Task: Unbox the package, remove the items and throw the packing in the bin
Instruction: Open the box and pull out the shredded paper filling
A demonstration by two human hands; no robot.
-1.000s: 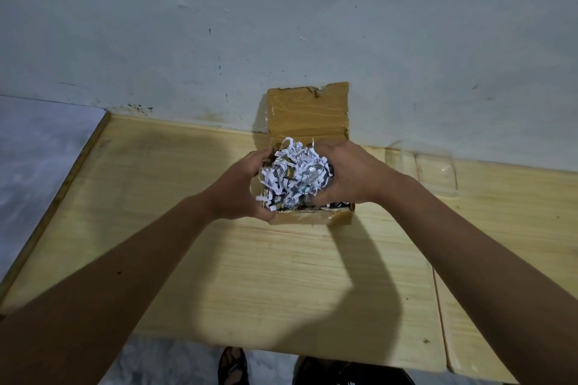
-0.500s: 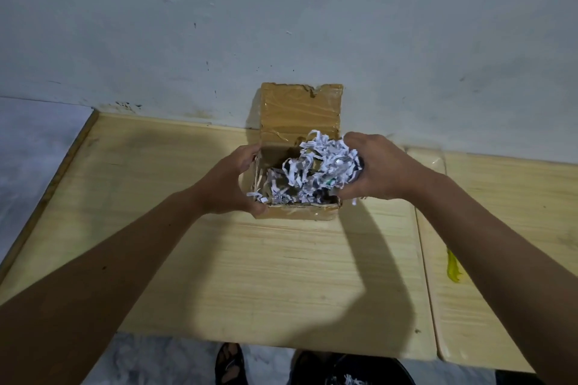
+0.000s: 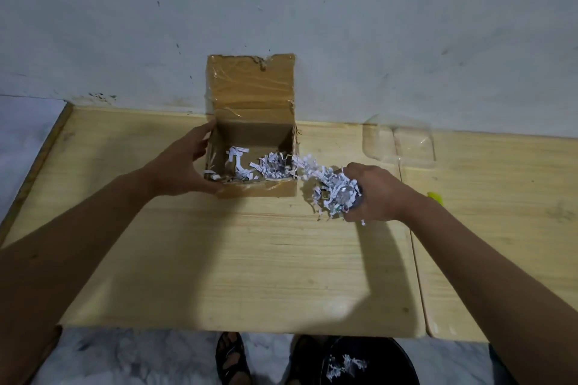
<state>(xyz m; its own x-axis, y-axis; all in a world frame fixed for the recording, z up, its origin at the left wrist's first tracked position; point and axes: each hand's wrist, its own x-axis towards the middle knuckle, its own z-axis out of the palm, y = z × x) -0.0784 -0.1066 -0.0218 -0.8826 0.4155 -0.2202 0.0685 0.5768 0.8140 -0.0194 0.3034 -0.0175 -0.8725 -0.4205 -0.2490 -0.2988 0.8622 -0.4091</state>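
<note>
Packing-removal step: left hand (image 3: 187, 166) grips the open cardboard box (image 3: 253, 147) on the wooden table (image 3: 237, 259), right hand (image 3: 372, 194) clenched round a wad of shredded paper (image 3: 333, 191) just right of the box; next, likely, carry it down to the dark bin (image 3: 359, 362).

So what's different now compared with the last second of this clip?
The right hand has lifted a clump of shredded paper out of the cardboard box and carried it rightward, past the box's right wall, above the table; strands trail back to the box. The left hand let go of the shreds and now steadies the box's left side. Box, open flap and a few leftover shreds stay put.
</note>
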